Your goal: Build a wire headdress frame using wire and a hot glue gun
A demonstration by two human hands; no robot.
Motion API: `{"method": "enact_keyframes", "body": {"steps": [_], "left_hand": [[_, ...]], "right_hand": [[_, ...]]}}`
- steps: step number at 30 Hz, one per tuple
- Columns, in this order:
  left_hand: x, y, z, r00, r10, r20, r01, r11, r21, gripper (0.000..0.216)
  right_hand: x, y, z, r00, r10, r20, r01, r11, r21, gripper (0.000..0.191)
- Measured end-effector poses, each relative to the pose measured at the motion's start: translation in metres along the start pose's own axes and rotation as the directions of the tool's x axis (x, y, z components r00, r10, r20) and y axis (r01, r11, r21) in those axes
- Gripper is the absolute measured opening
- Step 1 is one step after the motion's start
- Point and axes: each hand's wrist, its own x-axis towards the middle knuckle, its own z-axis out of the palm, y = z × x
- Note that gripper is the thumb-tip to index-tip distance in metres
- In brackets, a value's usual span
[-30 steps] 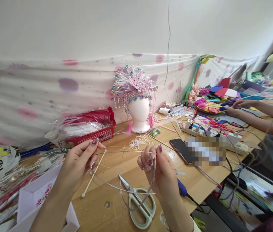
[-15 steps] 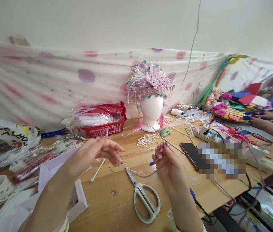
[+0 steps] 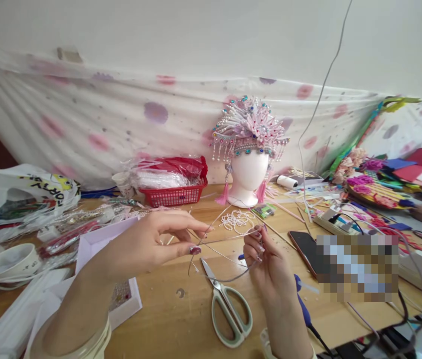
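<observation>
Two grips: left grip (image 3: pixel 151 244) and right grip (image 3: pixel 265 257), both pinching one wire (image 3: pixel 229 238). One scissors (image 3: pixel 229 304) just below the grips. One phone (image 3: pixel 304 244) right of the right grip. Beyond the grips: one foam head (image 3: pixel 248 174), one headdress (image 3: pixel 250 124), one red basket (image 3: pixel 175 195), one paper cup (image 3: pixel 123 182). One plastic bag (image 3: pixel 24 192) far left.

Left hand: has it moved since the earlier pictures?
Yes. The left hand has moved right, toward the scissors; its fingertips now pinch the wire beside the blade tips.
</observation>
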Motion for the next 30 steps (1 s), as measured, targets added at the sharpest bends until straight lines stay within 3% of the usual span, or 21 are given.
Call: {"method": "enact_keyframes", "body": {"steps": [7, 12, 20, 25, 30], "left_hand": [[-0.005, 0.003, 0.003, 0.991, 0.127, 0.045, -0.128, 0.992, 0.014, 0.028], [-0.005, 0.003, 0.004, 0.998, 0.063, -0.012, -0.063, 0.998, 0.011, 0.022], [0.001, 0.005, 0.009, 0.987, 0.126, -0.103, -0.121, 0.991, 0.05, 0.016], [-0.002, 0.003, 0.008, 0.991, 0.115, -0.061, -0.115, 0.993, 0.007, 0.044], [0.0, 0.001, 0.001, 0.969, 0.238, 0.07, -0.247, 0.953, 0.177, 0.034]], "right_hand": [[0.0, 0.001, -0.002, 0.999, 0.031, 0.036, -0.034, 0.995, 0.092, 0.036], [0.0, 0.001, -0.003, 0.997, 0.05, 0.064, -0.059, 0.988, 0.141, 0.038], [0.006, 0.004, -0.009, 0.984, 0.128, 0.122, -0.151, 0.969, 0.198, 0.038], [0.01, 0.003, -0.013, 0.972, 0.18, 0.152, -0.209, 0.956, 0.207, 0.036], [0.009, 0.004, -0.015, 0.957, 0.232, 0.175, -0.267, 0.94, 0.211, 0.029]]}}
